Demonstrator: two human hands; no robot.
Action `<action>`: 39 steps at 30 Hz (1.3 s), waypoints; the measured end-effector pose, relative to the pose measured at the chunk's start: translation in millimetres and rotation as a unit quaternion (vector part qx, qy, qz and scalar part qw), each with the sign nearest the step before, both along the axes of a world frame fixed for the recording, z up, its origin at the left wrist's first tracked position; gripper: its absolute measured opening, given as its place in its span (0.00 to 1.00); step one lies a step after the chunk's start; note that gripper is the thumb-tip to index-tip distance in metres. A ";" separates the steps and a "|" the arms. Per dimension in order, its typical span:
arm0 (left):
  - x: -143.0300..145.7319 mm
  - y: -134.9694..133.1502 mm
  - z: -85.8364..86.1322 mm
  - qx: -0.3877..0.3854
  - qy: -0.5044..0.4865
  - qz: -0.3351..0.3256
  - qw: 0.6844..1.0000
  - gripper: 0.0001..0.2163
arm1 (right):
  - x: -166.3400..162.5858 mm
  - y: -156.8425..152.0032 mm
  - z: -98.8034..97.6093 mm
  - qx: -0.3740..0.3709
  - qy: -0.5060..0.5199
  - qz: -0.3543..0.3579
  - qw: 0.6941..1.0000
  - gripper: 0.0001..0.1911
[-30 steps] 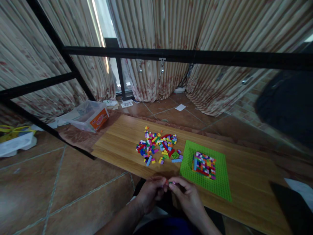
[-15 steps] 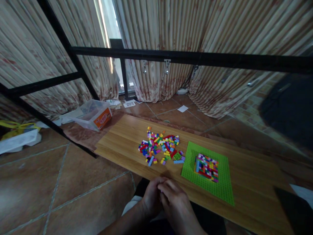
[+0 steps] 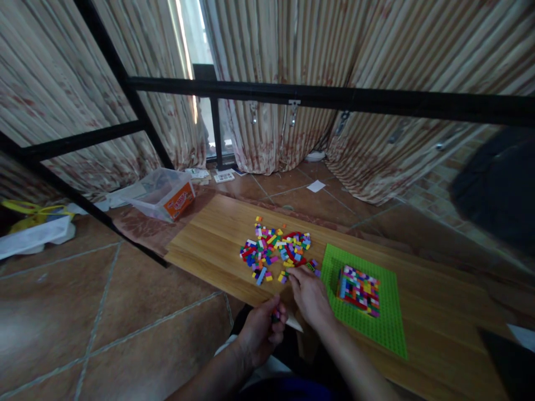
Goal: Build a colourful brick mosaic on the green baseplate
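My left hand (image 3: 264,328) is closed in front of the table's near edge, with small toy bricks (image 3: 275,316) partly showing between its fingers. At the near right side of a loose pile of colourful toy bricks (image 3: 261,253), my right hand (image 3: 310,294) has its thumb and fingertips close together among the bricks. Its fingers hide whatever lies between them. To the right lies a green baseplate (image 3: 390,312). On it stands a block built of many coloured bricks (image 3: 359,291), with a mixed pattern on top.
The long wooden table (image 3: 204,234) carries the bricks and baseplate. Beyond its left end stands a clear plastic box (image 3: 161,192) with an orange label. A black metal frame (image 3: 251,89) runs before striped curtains (image 3: 259,50). A dark flat object (image 3: 505,362) is at the lower right.
My hands were together in front of the table. Now they are apart: the right hand has moved forward to the brick pile, and bricks show in my left hand.
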State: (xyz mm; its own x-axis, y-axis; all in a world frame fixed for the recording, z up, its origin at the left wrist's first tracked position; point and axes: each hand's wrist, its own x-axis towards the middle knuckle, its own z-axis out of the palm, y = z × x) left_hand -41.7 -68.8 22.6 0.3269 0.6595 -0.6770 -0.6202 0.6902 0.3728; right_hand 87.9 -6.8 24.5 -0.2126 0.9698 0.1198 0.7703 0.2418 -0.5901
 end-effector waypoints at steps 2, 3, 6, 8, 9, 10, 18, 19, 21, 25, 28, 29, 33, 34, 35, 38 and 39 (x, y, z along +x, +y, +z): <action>-1.2 0.9 -1.0 0.009 0.020 0.000 1.000 0.13 | -2.7 6.7 -3.4 0.001 -0.029 0.017 0.999 0.13; -1.8 1.6 -1.6 0.013 0.028 0.000 1.000 0.13 | -4.1 8.9 -4.5 0.001 -0.042 0.022 0.999 0.13; -3.1 4.6 -2.5 0.022 0.047 -0.003 0.999 0.13 | -7.2 12.6 -7.1 0.000 -0.075 0.027 0.997 0.12; -3.8 7.2 -2.2 0.030 0.062 -0.003 0.998 0.13 | -7.5 12.5 -7.4 0.003 -0.084 0.023 0.996 0.11; -4.2 8.6 -1.9 0.037 0.071 -0.002 0.997 0.13 | -7.1 11.0 -6.6 0.008 -0.082 0.019 0.996 0.11; -4.6 10.0 -1.4 0.047 0.081 -0.002 0.996 0.13 | -6.3 8.4 -5.0 0.013 -0.075 0.016 0.997 0.10; -5.6 12.5 -0.2 0.124 0.135 -0.042 0.982 0.17 | 1.7 -38.1 19.0 -0.038 0.046 0.087 0.994 0.09; -5.3 11.6 -0.6 0.126 0.140 -0.049 0.981 0.17 | 1.9 -42.3 19.6 -0.046 0.057 0.089 0.993 0.10; -4.4 9.7 -2.0 0.132 0.145 -0.057 0.979 0.17 | 1.8 -47.7 18.4 -0.057 0.077 0.079 0.992 0.11; -3.3 7.0 -4.5 0.134 0.129 -0.047 0.981 0.16 | 1.1 -50.7 11.4 -0.056 0.134 0.050 0.988 0.11; -2.8 7.5 -3.0 0.126 0.105 -0.026 0.986 0.15 | 1.0 -50.7 8.4 -0.050 0.181 0.041 0.981 0.09; -2.5 8.2 -1.6 0.121 0.100 -0.018 0.987 0.14 | 0.8 -50.9 8.5 -0.046 0.192 0.039 0.979 0.09; -0.1 13.0 4.5 0.093 0.065 0.010 0.994 0.09 | -3.6 -53.0 14.7 -0.028 0.210 0.053 0.976 0.09; 0.6 14.2 5.2 0.080 0.052 0.017 0.995 0.08 | -5.8 -53.9 17.4 -0.026 0.206 0.064 0.976 0.10; 1.2 15.4 5.5 0.067 0.038 0.025 0.997 0.08 | -8.1 -54.7 20.2 -0.026 0.200 0.076 0.977 0.10; 1.5 17.9 4.5 0.031 0.006 0.051 0.998 0.08 | -13.4 -54.0 28.4 -0.024 0.184 0.098 0.978 0.12; 0.8 18.5 4.1 0.024 -0.001 0.054 0.998 0.08 | -13.8 -51.0 30.7 -0.020 0.180 0.096 0.979 0.12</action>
